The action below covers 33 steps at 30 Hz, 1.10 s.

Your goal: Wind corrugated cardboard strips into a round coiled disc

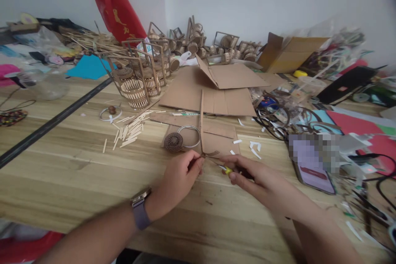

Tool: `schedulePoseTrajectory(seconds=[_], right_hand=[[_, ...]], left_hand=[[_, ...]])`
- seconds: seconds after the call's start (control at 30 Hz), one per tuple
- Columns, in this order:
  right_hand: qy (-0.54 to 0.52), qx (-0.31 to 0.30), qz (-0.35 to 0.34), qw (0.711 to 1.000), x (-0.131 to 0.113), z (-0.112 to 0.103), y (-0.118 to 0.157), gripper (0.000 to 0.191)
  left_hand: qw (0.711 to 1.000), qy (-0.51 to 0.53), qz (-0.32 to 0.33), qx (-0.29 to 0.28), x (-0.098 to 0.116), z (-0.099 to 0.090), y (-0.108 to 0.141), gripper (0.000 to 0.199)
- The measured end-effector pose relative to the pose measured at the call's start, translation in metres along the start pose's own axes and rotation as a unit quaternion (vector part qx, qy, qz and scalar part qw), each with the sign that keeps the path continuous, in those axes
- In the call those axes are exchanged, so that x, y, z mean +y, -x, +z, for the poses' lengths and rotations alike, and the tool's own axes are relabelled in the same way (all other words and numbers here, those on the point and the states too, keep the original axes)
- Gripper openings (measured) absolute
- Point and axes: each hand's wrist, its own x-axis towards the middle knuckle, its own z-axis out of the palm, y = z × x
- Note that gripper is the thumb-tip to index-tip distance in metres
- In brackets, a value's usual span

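Note:
My left hand [182, 173], with a watch on its wrist, pinches the near end of a long narrow brown cardboard strip [202, 119]. The strip points away from me across flat cardboard pieces. In my right hand [250, 173] is a small yellow-handled tool [228, 170], its thin tip aimed at the pinched end; its exact kind is hard to make out. A short curled brown strip [213, 153] shows just beyond the fingertips. Left of the long strip lie a coiled corrugated cardboard disc [173, 142] and a pale ring [189, 136].
Short pale sticks [130, 132] lie scattered to the left, near small stick-sided baskets [136, 93] with tall handles. Folded cardboard [210, 99] covers the middle back. A phone [312, 165] and tangled dark strips [275, 111] are at the right. A dark bar [55, 119] crosses the left side.

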Motion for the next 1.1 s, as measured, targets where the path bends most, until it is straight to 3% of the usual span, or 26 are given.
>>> schedulePoseTrajectory(seconds=[0.83,0.97,1.1], right_hand=[[-0.007,-0.015,0.041,0.999,0.004,0.002,0.000,0.031],[0.016,0.005,0.028,0.999,0.008,0.002,-0.003,0.023],[0.058,0.052,0.017,0.997,0.025,0.004,-0.004,0.028]], left_hand=[[0.993,-0.105,0.051,0.000,-0.003,0.001,0.006,0.020],[0.996,-0.064,0.057,0.020,0.000,-0.002,0.005,0.024],[0.999,0.019,0.044,-0.006,-0.001,-0.002,0.004,0.029]])
